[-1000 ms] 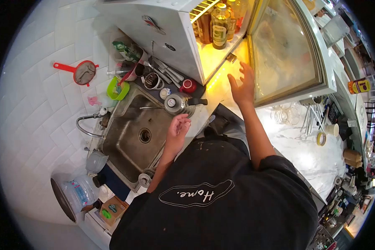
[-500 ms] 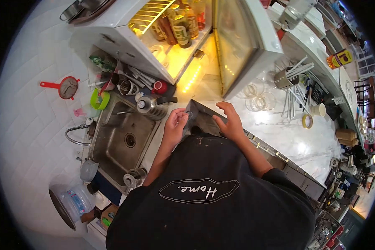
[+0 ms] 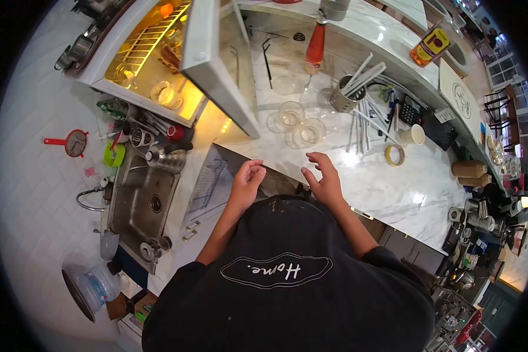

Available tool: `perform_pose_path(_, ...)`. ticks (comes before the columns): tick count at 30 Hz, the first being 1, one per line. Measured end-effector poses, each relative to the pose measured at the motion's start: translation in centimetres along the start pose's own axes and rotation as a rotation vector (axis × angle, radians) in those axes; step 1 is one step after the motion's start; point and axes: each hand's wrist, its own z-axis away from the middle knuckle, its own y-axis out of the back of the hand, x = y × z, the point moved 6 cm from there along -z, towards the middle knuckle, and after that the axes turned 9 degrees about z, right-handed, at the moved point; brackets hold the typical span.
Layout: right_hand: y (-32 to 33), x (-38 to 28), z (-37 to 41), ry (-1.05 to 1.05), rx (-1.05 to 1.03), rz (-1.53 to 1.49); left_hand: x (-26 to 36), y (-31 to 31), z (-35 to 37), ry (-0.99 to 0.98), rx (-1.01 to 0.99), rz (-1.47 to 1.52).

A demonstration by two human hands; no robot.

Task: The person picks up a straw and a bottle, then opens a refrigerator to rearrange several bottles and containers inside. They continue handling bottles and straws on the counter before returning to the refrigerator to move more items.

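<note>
Where the far-left wall is tiled in white, a red-handled strainer [image 3: 76,143] is hung; beside it, the sink [image 3: 136,205] is set into the worktop, with a steel kettle [image 3: 165,158] placed at its upper right corner. Above, the lit cabinet [image 3: 141,105] is seen with its door [image 3: 211,64] swung outward. Next, the left hand [image 3: 248,183] is held with fingers loosely curled, only a narrow gap being left to the thumb. Clear glasses [image 3: 311,131] are stood together on the marble counter [image 3: 405,185], near the right hand [image 3: 324,180] but not touched by it; there, thumb and fingers are parted wide. Farther right, a steel holder [image 3: 344,101] is filled with straws, and a tape roll [image 3: 388,154] and a paper cup [image 3: 415,135] are placed nearby.
</note>
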Motion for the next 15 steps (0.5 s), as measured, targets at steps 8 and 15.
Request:
perform_pose_path(8,9.1,6.0,-0.3,-0.085,0.163,-0.053,1.0,-10.5,-1.8,-0.007,-0.072,0.009)
perform_pose_path(15,22.4,9.9,-6.4,-0.044,0.523,-0.046,4.5,-21.2,-6.6,-0.035,-0.273,0.007)
